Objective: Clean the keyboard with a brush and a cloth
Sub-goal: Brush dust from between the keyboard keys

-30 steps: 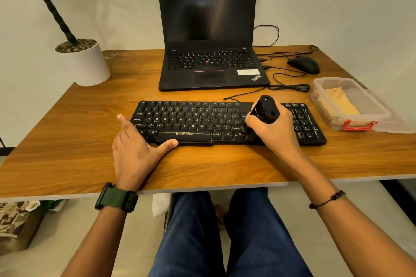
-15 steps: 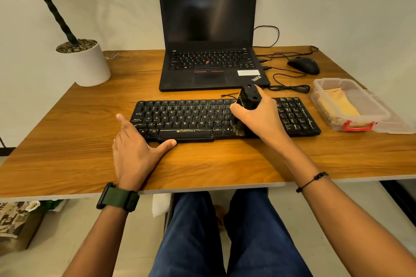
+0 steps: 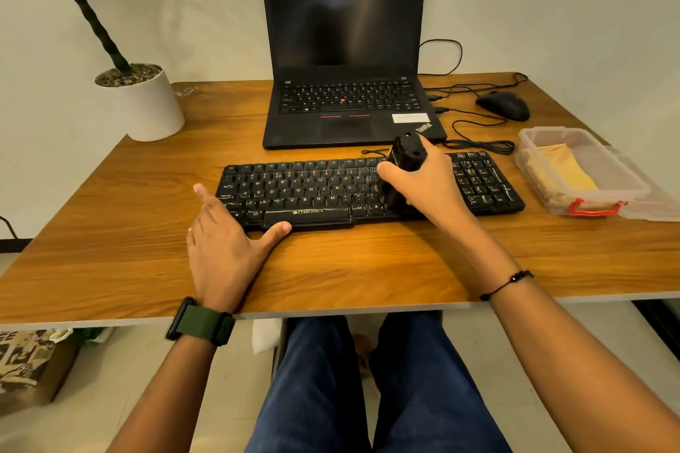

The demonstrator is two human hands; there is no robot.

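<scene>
1. Keyboard is lying flat on the worktop, just in front of the laptop.
2. Right hand is wrapping its grip around the black brush, whose lower end is touching the keys right of centre.
3. Left hand is resting with its grip spread, thumb touching the keyboard's front edge.
4. Cloth is sitting in the clear container at right.

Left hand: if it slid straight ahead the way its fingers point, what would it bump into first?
Probably the keyboard. The left hand lies flat on the table, fingers aimed at the keyboard's left end, thumb already at its front edge. Whether the fingers already touch it is unclear.
</scene>
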